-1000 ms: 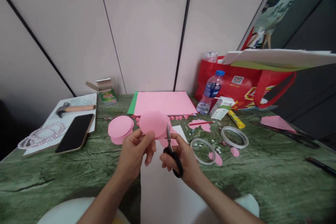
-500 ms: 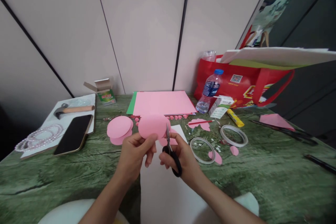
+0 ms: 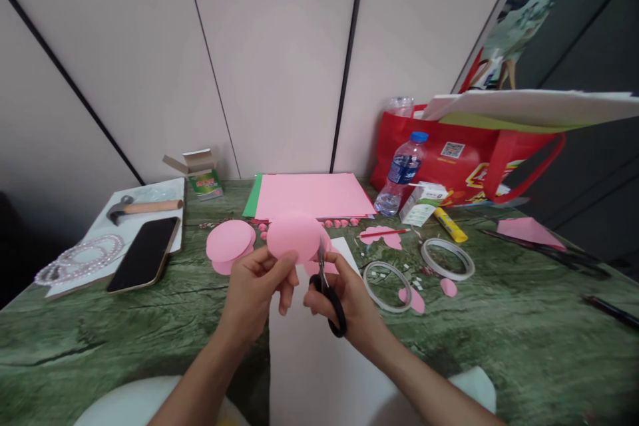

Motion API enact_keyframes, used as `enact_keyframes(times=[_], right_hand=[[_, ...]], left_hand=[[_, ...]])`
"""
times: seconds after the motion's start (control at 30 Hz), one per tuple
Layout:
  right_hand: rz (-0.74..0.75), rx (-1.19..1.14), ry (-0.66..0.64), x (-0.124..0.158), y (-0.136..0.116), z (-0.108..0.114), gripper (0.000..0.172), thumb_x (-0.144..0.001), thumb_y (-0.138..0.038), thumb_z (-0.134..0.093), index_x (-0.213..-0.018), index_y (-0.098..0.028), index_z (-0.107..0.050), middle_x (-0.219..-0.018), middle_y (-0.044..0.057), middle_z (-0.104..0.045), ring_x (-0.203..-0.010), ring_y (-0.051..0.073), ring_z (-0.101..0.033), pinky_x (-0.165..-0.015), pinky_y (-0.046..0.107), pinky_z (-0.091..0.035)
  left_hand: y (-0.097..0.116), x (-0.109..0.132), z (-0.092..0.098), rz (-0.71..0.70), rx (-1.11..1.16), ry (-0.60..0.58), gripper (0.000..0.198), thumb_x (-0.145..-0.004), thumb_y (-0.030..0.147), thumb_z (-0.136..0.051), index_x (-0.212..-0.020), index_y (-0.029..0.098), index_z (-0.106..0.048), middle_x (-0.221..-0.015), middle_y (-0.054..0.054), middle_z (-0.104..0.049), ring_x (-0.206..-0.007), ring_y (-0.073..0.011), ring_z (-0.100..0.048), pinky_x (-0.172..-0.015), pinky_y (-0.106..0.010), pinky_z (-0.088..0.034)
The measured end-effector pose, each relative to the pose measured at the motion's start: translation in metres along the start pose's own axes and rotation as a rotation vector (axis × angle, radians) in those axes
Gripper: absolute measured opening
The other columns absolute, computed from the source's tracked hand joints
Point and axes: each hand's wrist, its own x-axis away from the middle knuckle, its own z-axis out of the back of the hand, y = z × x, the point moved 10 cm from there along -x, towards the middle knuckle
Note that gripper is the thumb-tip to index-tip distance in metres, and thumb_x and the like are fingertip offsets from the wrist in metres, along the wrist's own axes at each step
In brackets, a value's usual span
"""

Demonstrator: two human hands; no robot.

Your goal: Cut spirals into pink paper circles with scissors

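Above the green bench [image 3: 100,339], the left hand [image 3: 257,289] still pinches a pink paper disc [image 3: 294,236] while the right hand [image 3: 349,299], fingers through black scissors [image 3: 327,293], has barely advanced along the disc's edge.

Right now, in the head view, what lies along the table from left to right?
Pearl beads → phone → pink circles on the table → left hand holding a pink disc → right hand with scissors → nearer tape ring → farther tape ring → pink sheet scrap.
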Motion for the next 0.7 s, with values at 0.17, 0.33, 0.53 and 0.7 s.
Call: enact_keyframes(times=[0.17,0.33,0.53,0.7], right_hand=[[0.054,-0.003,-0.022,-0.002,-0.0056,0.0016,0.047,-0.064,-0.021,-0.069,-0.098,-0.022,-0.036,-0.062,-0.008,-0.049,-0.054,0.007,-0.043,-0.052,0.02,-0.032],[0.063,-0.015,-0.047,-0.0032,-0.0016,0.0004,0.047,-0.064,-0.023,-0.07,-0.097,-0.022,-0.036,-0.061,-0.008,-0.047,-0.053,0.007,-0.041,-0.051,0.02,-0.031],[0.053,-0.033,-0.058,-0.0032,0.0002,-0.0015,0.045,-0.063,-0.027,-0.07,-0.094,-0.023,-0.037,-0.059,-0.008,-0.044,-0.05,0.007,-0.038,-0.048,0.02,-0.028],[0.061,-0.044,-0.054,-0.0023,-0.0043,-0.0027,0.04,-0.065,-0.024,-0.068,-0.091,-0.021,-0.037,-0.057,-0.009,-0.044,-0.049,0.006,-0.035,-0.046,0.019,-0.026]], left_hand=[[0.0031,0.001,0.0039,-0.002,-0.046,0.007,0.022,-0.071,0.025,-0.061,-0.055,0.012,-0.052,-0.047,0.004,-0.054,-0.026,-0.0026,-0.041,-0.025,-0.014,-0.028],[0.0015,0.0008,0.0052,0.016,-0.05,0.026,0.02,-0.071,0.024,-0.062,-0.057,0.013,-0.052,-0.046,0.005,-0.054,-0.025,-0.0009,-0.038,-0.025,-0.013,-0.026],[0.0021,0.0007,0.0046,0.01,-0.042,0.027,0.02,-0.071,0.024,-0.061,-0.057,0.013,-0.052,-0.045,0.006,-0.053,-0.025,-0.0008,-0.037,-0.026,-0.012,-0.026],[0.0023,0.0001,0.0041,-0.002,-0.046,0.024,0.021,-0.071,0.023,-0.061,-0.056,0.013,-0.051,-0.044,0.006,-0.053,-0.025,-0.0008,-0.037,-0.026,-0.013,-0.026]])
